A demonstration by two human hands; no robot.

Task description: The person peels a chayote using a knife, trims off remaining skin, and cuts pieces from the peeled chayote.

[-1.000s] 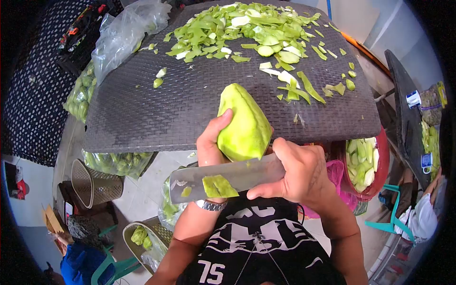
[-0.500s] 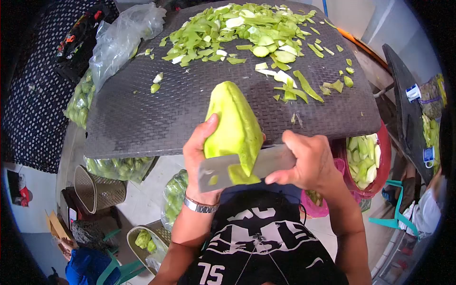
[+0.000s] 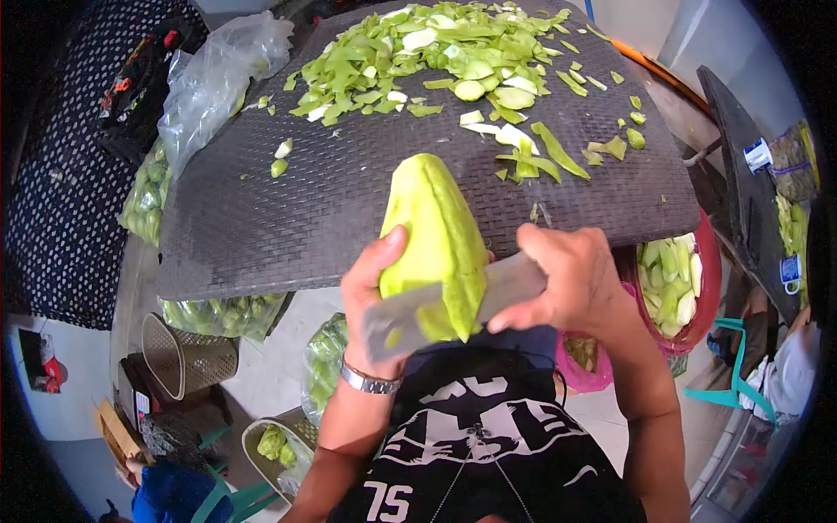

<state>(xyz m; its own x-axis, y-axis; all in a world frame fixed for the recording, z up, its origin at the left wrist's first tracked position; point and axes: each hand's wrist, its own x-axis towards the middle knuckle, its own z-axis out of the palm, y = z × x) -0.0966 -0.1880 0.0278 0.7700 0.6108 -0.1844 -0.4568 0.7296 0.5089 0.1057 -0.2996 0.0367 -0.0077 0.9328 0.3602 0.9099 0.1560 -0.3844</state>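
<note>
A pale green, mostly peeled chayote point(image 3: 429, 228) stands tilted over the near table edge, wide end toward me. My left hand point(image 3: 370, 275) is closed around its left side; the fingers behind it are hidden. In my right hand point(image 3: 568, 277) is a broad-bladed cleaver point(image 3: 392, 321), gripped near the handle end, most of the handle covered by my fingers. Its blade lies across the lower part of the chayote, against the skin. A strip of peel hangs at the cutting place. On the table's far half lies a heap of green peels point(image 3: 436, 57).
The dark woven table point(image 3: 261, 218) fills the middle. A clear plastic bag point(image 3: 214, 83) lies at its left corner. Below right stands a red basin point(image 3: 711, 288) of cut pieces. A beige basket point(image 3: 179, 353) and bags of chayotes point(image 3: 222, 315) are below left. Another person's arm shows at lower left.
The cleaver has slid slightly along the chayote, and the blade now sits a little farther under its lower end. The whole view has shifted slightly. Both hands keep their hold.
</note>
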